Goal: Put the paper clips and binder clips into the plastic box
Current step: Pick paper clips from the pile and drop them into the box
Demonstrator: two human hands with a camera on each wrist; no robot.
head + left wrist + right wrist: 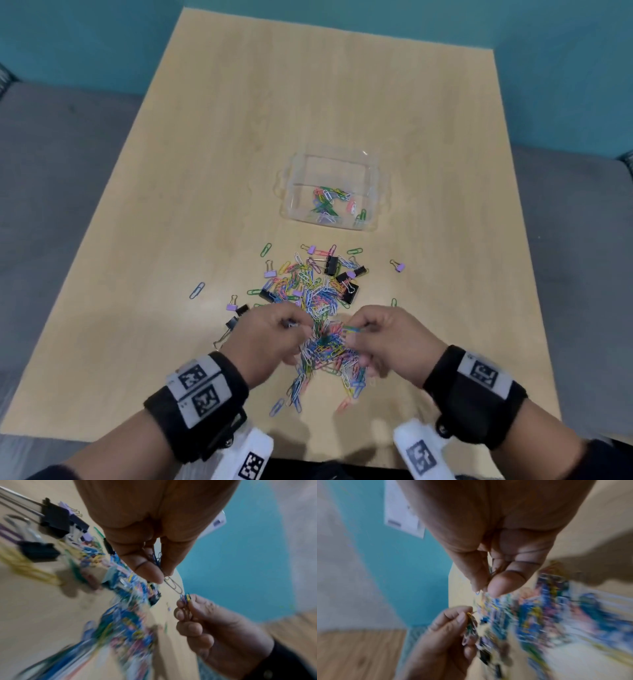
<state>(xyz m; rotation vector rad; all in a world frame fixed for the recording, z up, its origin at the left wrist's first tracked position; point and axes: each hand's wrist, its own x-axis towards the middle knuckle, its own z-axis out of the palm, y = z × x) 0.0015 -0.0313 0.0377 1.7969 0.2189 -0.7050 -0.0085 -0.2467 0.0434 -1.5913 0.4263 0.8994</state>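
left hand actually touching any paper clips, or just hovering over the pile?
Touching. The left wrist view shows the left hand pinching paper clips between thumb and finger, one silver clip sticking out below the fingertips.

paper clips [320,329]: multicolour | binder clips [330,265]: black, lilac | plastic box [291,192]: clear | table [308,102]: pale woodgrain | wristbands [197,401]: black, b/w markers
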